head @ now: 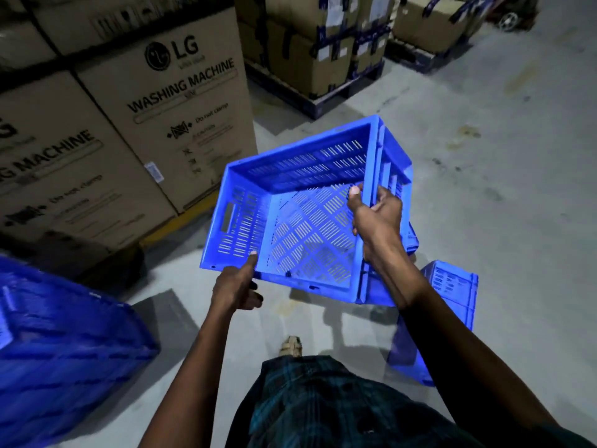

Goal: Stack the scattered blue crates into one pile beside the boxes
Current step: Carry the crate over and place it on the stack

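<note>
blue plastic, slotted all over, makes up the crate point(300, 202) held off the floor in the middle of the head view, tilted so its open top faces the camera. the left hand point(235, 287) grips the near rim at the lower left corner, thumb laid up along the edge and fingers curled underneath. the right hand point(376, 215) clamps the right side wall, thumb inside the crate and fingers wrapped round the outside. just behind and below the right forearm another blue crate point(452, 295) lies on its side on the floor, partly hidden by the arm, and a further blue edge shows just behind the held crate at the right wrist; what it belongs to cannot be told. at the lower left edge a third blue crate point(64, 350) sits close to the camera, blurred and cut off by the frame. to the left stand large cardboard boxes point(155, 108) printed "lg washing machine", near the held crate's left side. farther back, smaller taped cartons point(310, 43) are stacked on a dark pallet point(323, 98). underfoot is a grey concrete floor point(484, 156), stained in patches, with a yellow strip along the foot of the big boxes. a sandalled foot point(290, 346) and checked cloth show at the bottom.
</note>
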